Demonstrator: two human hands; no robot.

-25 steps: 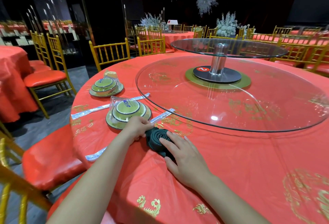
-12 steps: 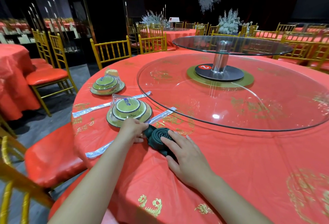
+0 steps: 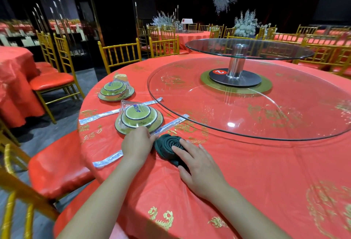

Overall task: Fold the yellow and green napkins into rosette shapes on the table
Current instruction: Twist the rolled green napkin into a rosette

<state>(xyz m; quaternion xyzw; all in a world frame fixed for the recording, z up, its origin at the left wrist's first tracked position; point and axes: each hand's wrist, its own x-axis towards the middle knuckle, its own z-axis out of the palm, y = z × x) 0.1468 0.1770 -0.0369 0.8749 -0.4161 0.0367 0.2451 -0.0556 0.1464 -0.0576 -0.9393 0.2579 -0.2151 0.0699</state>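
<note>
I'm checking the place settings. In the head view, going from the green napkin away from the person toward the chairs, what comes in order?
green napkin → nearer dish set → farther dish set → gold chair

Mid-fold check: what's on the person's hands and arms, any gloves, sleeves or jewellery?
Nothing worn that shows. The left hand and right hand are ungloved and ringless; no sleeve, watch or bracelet shows anywhere up to the frame's edge.

I see a round worktop (image 3: pixel 247 178) under a red gold-printed cloth (image 3: pixel 284 163). On it lie a glass turntable (image 3: pixel 190 106), a near wrapped dish set (image 3: pixel 139 118), a farther one (image 3: pixel 115 89), long clear packets (image 3: pixel 102 114) and a rolled green napkin (image 3: pixel 166 144).
</note>
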